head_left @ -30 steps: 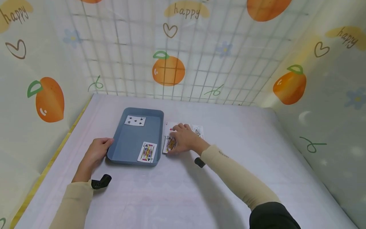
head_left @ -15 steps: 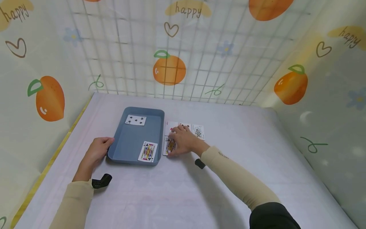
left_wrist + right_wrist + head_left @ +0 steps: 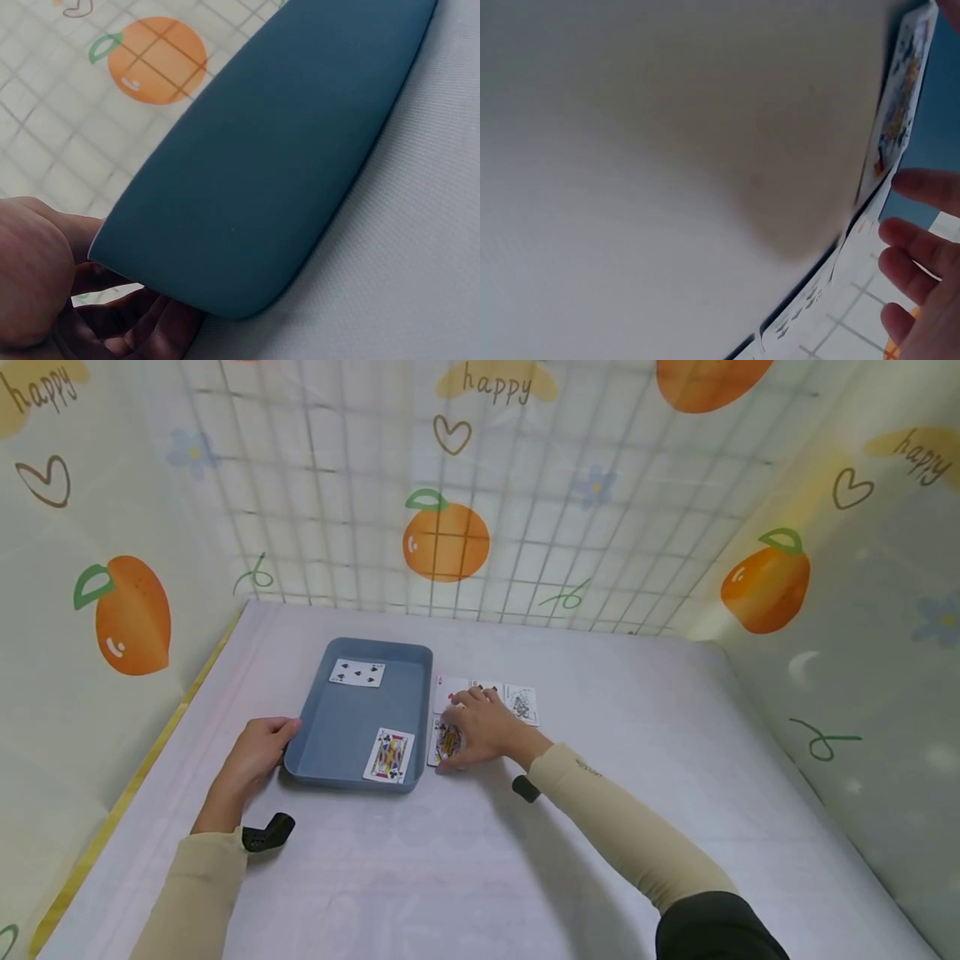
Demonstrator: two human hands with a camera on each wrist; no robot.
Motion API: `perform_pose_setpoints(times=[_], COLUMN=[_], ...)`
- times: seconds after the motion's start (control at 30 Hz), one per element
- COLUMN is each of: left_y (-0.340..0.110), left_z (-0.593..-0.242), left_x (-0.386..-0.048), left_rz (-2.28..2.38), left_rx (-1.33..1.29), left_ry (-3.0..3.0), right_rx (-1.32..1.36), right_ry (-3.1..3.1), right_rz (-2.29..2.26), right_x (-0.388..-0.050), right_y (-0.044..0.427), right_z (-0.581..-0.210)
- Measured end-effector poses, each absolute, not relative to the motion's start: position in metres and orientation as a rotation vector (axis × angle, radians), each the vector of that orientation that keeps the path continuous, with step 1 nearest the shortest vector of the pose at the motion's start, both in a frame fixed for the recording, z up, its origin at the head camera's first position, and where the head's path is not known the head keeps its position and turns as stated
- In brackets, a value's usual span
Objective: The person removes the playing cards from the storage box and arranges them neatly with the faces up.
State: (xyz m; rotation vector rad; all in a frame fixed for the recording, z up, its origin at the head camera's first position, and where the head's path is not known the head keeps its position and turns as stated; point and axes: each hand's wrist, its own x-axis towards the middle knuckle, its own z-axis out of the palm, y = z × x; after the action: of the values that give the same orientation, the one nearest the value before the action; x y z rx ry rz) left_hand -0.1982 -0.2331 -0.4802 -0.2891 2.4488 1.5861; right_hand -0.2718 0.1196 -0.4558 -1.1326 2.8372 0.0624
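In the head view, my left hand [image 3: 257,752] grips the left rim of a blue-grey rectangular tray [image 3: 348,722]; the left wrist view has its fingers under the tray's edge. My right hand [image 3: 486,725] reaches over a face playing card [image 3: 447,742] just right of the tray. Its thumb is at the card's near end and a fingertip at the far end, pinching it lengthwise, as the right wrist view also shows. Beyond lie a red-pip card [image 3: 446,685], a card mostly hidden by my fingers, and a picture card [image 3: 522,703].
Inside the tray lie a spade card [image 3: 357,673] at the far end and a club face card [image 3: 388,755] at the near right corner. The white-covered table [image 3: 637,760] meets a wire grid [image 3: 517,527] behind an orange-print cloth.
My right hand's thumb and the face card have shifted very slightly toward me. My left hand stays on the tray's rim.
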Motion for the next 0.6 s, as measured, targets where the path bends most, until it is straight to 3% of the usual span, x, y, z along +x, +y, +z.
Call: perform_pose_setpoints(times=[0.6], left_y=[-0.233], left_z=[-0.479], left_x=[-0.198], left_rz=[1.587], left_rx=[-0.28], left_ry=[2.449], right_rx=[-0.972], right_ry=[2.877], right_rz=[0.119], right_x=[-0.283], right_y=[0.12], right_z=[-0.431])
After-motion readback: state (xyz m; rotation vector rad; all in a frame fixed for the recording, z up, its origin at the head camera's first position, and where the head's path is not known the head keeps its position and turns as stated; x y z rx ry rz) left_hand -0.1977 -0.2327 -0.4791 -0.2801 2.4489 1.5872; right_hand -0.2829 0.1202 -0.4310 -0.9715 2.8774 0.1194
